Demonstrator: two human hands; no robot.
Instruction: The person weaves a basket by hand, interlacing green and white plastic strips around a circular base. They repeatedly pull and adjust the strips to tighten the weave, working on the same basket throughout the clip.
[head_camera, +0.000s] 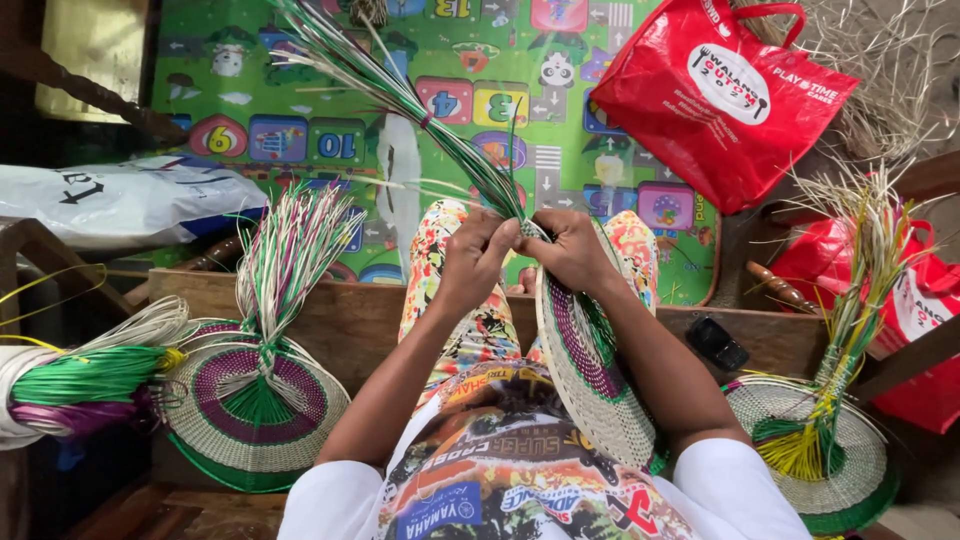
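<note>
My left hand (472, 258) and my right hand (572, 250) meet at the top edge of a round woven fan (590, 370) that stands on edge on my lap. The fan is cream with purple and green rings. Both hands pinch the bundle of loose green, white and purple strips (400, 95) where it leaves the fan's rim. The strips rise up and to the left, tied with a small band partway along.
A finished-looking woven fan (250, 400) with a loose strip tail lies at left, another fan (830, 450) with yellow and green strips at right. Bundled coloured strips (80, 385) lie far left. Red bags (715, 95) and a dark phone (716, 343) sit right, a play mat (300, 70) beneath.
</note>
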